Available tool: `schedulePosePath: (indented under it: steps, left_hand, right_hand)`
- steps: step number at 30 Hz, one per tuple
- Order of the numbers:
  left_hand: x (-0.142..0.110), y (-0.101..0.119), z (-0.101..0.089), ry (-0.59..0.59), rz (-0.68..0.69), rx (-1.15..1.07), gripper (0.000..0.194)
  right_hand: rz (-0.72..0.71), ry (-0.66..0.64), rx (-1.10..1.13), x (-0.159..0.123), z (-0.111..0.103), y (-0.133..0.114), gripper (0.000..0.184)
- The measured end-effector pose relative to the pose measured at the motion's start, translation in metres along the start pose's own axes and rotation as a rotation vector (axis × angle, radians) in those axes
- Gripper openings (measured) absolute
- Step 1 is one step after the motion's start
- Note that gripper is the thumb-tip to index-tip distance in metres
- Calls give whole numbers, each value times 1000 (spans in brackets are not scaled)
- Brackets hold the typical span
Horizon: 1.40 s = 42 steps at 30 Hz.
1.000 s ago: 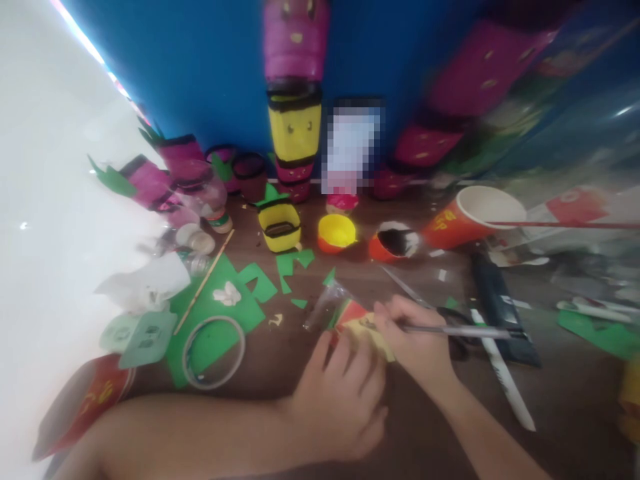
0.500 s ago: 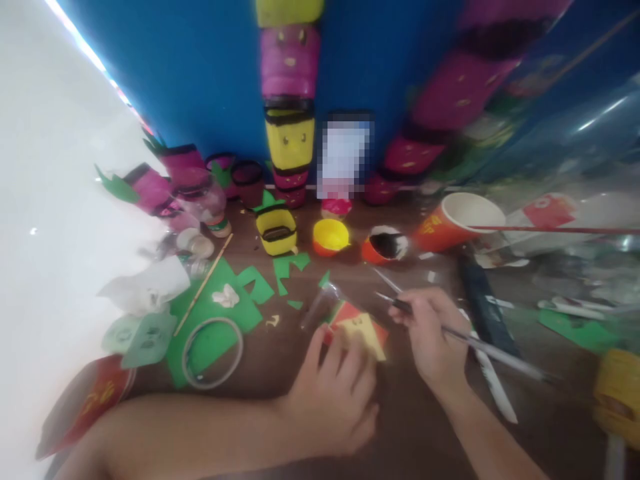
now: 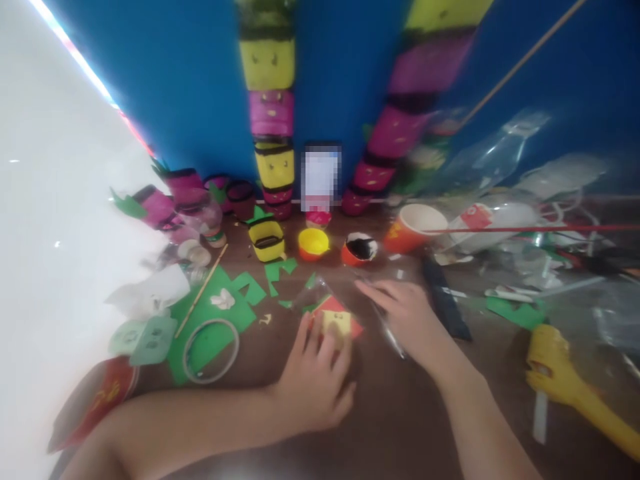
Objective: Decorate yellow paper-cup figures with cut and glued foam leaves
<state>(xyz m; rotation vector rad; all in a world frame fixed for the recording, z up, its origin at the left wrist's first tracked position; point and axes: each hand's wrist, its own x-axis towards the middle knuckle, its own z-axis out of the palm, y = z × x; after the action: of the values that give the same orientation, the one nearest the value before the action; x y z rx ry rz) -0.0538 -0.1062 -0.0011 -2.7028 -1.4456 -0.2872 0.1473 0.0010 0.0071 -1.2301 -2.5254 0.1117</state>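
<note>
My left hand (image 3: pixel 320 373) lies across a small yellow and red paper piece (image 3: pixel 337 322), its fingertips pressing it to the table. Small dark marks show on the yellow part. A clear plastic strip (image 3: pixel 316 290) sticks out behind it. My right hand (image 3: pixel 407 317) is low over the table, palm down, with the index finger stretched forward. A thin pen-like stick (image 3: pixel 393 337) runs beneath that hand; blur and the hand hide whether the fingers grip it. Beyond the hands stand a cup of yellow paint (image 3: pixel 314 243) and a cup of black paint (image 3: pixel 361 248).
Green paper (image 3: pixel 245 320), a tape roll (image 3: pixel 186 357) and a wooden stick (image 3: pixel 203 290) lie to the left. A yellow glue gun (image 3: pixel 550 360) is at the right, near a paper cup (image 3: pixel 415 223) and plastic bottles. Painted pots stand along the blue wall (image 3: pixel 200 67).
My right hand has turned palm down and moved forward; the pen it was holding upright at an angle now shows only in part under it. My left hand stays on the paper. The view has shifted.
</note>
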Motion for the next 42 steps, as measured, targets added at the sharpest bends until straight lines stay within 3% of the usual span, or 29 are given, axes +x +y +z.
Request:
schedulePosePath:
  steps: [4,7,10,14,18,22,26,30,34,38,42]
  left_hand:
    - [0,-1,0,22,-10,10,60]
    - [1,-4,3,61,-9,12,51]
    - [2,-6,9,140,-11,42,41]
    - [2,-10,11,287,81,70,38]
    - [5,-17,3,347,156,-138,26]
    - [12,-29,0,499,-55,-408,21]
    - [20,-41,1,543,-309,-783,31]
    - [26,-45,-2,526,-533,-1066,28]
    - [32,-46,2,576,-694,-1196,29]
    - [34,-48,12,626,-773,-1254,29]
    - [33,-47,17,640,-713,-1289,26]
  right_hand:
    - [320,6,-77,-6,-17,-1,25]
    - [528,-153,-118,-12,-24,-4,10]
    - [547,-284,-87,-14,-25,-7,8]
    - [552,-348,-79,-11,-30,-13,15]
    - [597,-351,-167,-8,-41,-23,13]
    - [644,-324,-165,-9,-46,-31,12]
    - [685,-151,-37,-10,-44,-31,16]
    - [689,-33,199,-11,-42,-31,11]
    - [546,-8,570,-9,-36,-39,26]
    - [534,-211,885,-3,-32,-51,41]
    - [576,-440,1083,3,-32,-60,47]
